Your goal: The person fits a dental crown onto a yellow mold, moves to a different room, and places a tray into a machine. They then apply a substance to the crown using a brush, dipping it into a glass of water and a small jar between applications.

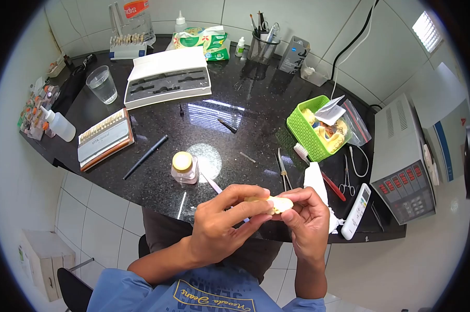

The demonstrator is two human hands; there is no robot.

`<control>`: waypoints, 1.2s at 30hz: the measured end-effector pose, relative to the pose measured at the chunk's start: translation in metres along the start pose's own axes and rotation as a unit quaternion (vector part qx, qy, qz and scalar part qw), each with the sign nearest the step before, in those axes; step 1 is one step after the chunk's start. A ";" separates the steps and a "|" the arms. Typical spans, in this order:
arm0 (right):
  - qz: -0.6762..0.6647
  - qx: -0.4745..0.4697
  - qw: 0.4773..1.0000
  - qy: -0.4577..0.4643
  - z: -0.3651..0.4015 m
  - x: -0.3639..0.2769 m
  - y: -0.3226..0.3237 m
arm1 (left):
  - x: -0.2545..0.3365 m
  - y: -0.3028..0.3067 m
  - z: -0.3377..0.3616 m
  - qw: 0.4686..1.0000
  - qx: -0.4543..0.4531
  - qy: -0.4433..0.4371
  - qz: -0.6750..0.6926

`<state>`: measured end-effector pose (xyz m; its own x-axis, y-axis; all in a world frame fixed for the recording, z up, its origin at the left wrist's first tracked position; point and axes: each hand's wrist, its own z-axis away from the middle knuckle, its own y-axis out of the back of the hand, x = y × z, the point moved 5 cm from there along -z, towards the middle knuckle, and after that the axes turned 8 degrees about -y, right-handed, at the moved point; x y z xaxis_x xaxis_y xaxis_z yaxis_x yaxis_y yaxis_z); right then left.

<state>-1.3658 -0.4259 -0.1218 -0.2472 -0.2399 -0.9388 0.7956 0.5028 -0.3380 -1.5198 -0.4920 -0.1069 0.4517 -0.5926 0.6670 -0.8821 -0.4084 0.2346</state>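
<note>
Just over the front edge of the dark counter, a small pale-yellow piece that looks like a dental plaster cast [282, 205] is held between both hands. My left hand [222, 221] grips it from the left, its fingers wrapped round and hiding much of it. From the right, my right hand [309, 221] pinches its other end with thumb and fingers. A lilac handle [212, 183] lies partly beneath my left hand. Close by stands a glass bottle with a yellow cap [183, 164]. Tweezers [283, 170] and a white tissue [315, 182] lie beyond my right hand.
A green basket [303, 130] holds yellowish casts and papers. At the right are a toothbrush [301, 152], scissor-like forceps [346, 179], a white remote [356, 212] and a grey machine [404, 171]. Leftward lie a dark pen [145, 157], a shade guide [105, 139], an opened case [167, 96] and a water glass [102, 86].
</note>
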 end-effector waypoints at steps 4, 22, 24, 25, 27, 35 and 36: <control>0.030 0.009 0.999 0.009 0.002 0.002 0.001 | -0.003 0.000 0.002 1.000 -0.015 0.017 0.015; 0.454 0.151 0.872 0.101 -0.009 -0.039 0.011 | -0.025 0.095 0.081 0.982 0.075 0.027 -0.172; 0.520 0.140 0.831 0.139 -0.023 -0.050 0.000 | -0.028 0.099 0.083 0.979 0.101 0.035 -0.171; 0.545 0.128 0.815 0.149 -0.030 -0.055 -0.009 | -0.028 0.099 0.082 0.979 0.103 0.037 -0.174; 0.577 0.083 0.792 0.182 -0.046 -0.058 -0.028 | -0.029 0.103 0.082 0.977 0.106 0.045 -0.182; 0.658 -0.030 0.726 0.195 -0.141 -0.016 -0.063 | -0.034 0.105 0.089 0.980 0.122 0.080 -0.133; 0.674 -0.033 0.711 0.199 -0.149 -0.008 -0.063 | -0.033 0.106 0.086 0.980 0.124 0.077 -0.133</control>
<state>-1.4962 -0.3313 -0.1028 0.5678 0.7440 -0.3524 0.4330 0.0941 0.8965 -1.6170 -0.5754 -0.1650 0.6181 -0.3381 0.7097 -0.6681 -0.7016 0.2477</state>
